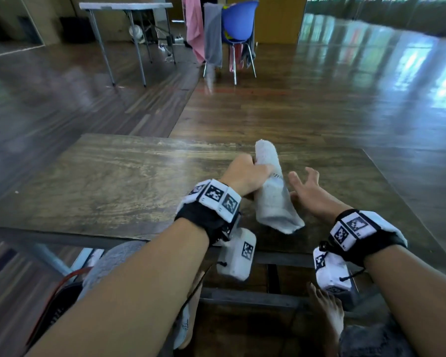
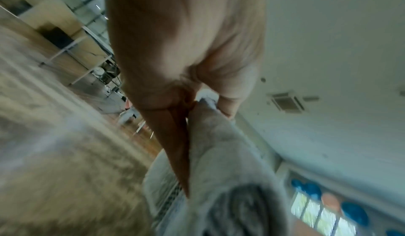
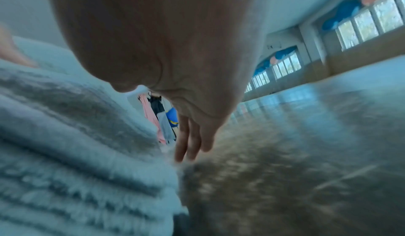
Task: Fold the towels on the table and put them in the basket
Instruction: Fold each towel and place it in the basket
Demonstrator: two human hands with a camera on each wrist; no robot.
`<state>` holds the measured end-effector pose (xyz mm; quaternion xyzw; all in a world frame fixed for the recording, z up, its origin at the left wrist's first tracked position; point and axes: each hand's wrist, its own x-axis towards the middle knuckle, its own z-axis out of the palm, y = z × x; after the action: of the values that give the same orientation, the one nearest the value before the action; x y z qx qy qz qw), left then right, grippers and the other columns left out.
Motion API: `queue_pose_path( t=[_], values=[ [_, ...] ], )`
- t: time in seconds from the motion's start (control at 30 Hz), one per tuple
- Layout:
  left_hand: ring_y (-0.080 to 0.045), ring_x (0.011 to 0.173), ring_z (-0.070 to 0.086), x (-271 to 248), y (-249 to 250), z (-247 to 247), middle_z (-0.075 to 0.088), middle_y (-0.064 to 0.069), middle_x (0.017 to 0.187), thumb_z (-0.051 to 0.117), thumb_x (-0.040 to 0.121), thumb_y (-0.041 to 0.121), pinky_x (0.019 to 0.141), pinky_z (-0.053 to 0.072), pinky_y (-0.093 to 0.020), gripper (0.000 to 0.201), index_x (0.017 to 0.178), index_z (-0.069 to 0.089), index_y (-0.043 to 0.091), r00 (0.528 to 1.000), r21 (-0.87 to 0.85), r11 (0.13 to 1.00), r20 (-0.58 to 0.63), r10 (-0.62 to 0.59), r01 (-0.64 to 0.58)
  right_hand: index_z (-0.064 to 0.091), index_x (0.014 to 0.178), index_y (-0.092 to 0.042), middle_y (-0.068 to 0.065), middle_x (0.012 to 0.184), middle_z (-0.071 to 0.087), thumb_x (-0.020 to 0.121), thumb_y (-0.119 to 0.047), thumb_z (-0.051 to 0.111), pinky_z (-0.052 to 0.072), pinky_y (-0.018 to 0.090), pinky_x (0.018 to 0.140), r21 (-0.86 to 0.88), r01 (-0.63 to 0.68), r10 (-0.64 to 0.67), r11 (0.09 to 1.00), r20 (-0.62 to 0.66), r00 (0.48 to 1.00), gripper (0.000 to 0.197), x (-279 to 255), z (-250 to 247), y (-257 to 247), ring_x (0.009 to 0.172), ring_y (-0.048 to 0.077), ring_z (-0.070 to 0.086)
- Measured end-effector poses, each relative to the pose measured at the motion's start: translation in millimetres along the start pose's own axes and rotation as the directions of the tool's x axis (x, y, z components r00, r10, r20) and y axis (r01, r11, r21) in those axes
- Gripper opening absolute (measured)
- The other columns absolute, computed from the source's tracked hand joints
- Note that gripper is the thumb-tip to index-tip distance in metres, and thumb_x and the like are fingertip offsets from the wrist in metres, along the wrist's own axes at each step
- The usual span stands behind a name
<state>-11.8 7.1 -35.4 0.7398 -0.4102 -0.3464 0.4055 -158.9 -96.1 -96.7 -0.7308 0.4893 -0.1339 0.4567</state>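
Observation:
A folded white towel stands lifted on edge above the wooden table, near its middle right. My left hand grips it around the middle, with the thumb over the top. The left wrist view shows the same towel pinched between my fingers and thumb. My right hand hovers just right of the towel with its fingers spread and straight, holding nothing. In the right wrist view the towel's stacked folds fill the left, and my straight fingers point past them over the table.
Under the table's near left edge I see a grey towel over a dark basket with a red rim. Far back stand a blue chair draped with pink and grey cloths, and a folding table. My bare feet are below.

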Motion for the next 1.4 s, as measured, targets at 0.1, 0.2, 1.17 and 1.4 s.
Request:
queue_pose_path(
  t=[0.1, 0.2, 1.17, 1.4],
  values=[
    [-0.021, 0.072, 0.059, -32, 20, -35, 0.059, -0.009, 0.079, 0.063, 0.074, 0.020, 0.065, 0.048, -0.032, 0.015, 0.086, 0.060, 0.012, 0.998, -0.090, 0.995, 0.025, 0.054, -0.052, 0.000, 0.157, -0.019, 0.023, 0.142, 0.049, 0.099, -0.061, 0.038, 0.047, 0.044, 0.100, 0.161, 0.063, -0.056, 0.985, -0.047, 0.997, 0.081, -28, 8, -41, 0.119, 0.030, 0.057],
    [-0.019, 0.068, 0.056, -73, 29, -77, 0.057, -0.007, 0.075, 0.062, 0.071, 0.019, 0.062, 0.044, -0.031, 0.013, 0.084, 0.060, 0.016, 0.996, -0.163, 0.983, -0.049, 0.079, -0.087, 0.012, 0.155, -0.013, 0.015, 0.117, 0.062, 0.099, -0.052, 0.050, 0.054, 0.026, 0.061, 0.298, 0.081, -0.084, 0.951, -0.003, 0.996, 0.078, -67, 12, -87, 0.077, 0.013, 0.069],
    [-0.034, 0.087, 0.068, -312, -410, -92, 0.066, -0.022, 0.088, 0.061, 0.082, 0.022, 0.086, 0.058, -0.050, 0.021, 0.091, 0.067, 0.005, 0.336, -0.855, 0.365, -0.243, -0.910, 0.369, 0.037, 0.143, -0.006, 0.018, 0.136, 0.055, 0.098, -0.020, 0.057, 0.039, 0.032, 0.080, -0.593, 0.505, 0.119, 0.627, 0.714, 0.690, 0.051, -153, 492, -103, 0.122, 0.035, 0.055],
    [-0.039, 0.114, 0.060, -323, -441, -67, 0.061, -0.023, 0.128, 0.053, 0.067, 0.038, 0.101, 0.050, -0.049, 0.077, 0.131, 0.053, -0.004, 0.177, -0.926, 0.083, -0.018, -0.984, 0.369, 0.037, 0.137, -0.016, 0.017, 0.123, 0.061, 0.092, -0.010, 0.053, 0.055, 0.042, 0.091, -0.537, 0.546, 0.231, 0.643, 0.816, 0.530, 0.048, -180, 513, -25, 0.104, 0.033, 0.065]
  ],
)
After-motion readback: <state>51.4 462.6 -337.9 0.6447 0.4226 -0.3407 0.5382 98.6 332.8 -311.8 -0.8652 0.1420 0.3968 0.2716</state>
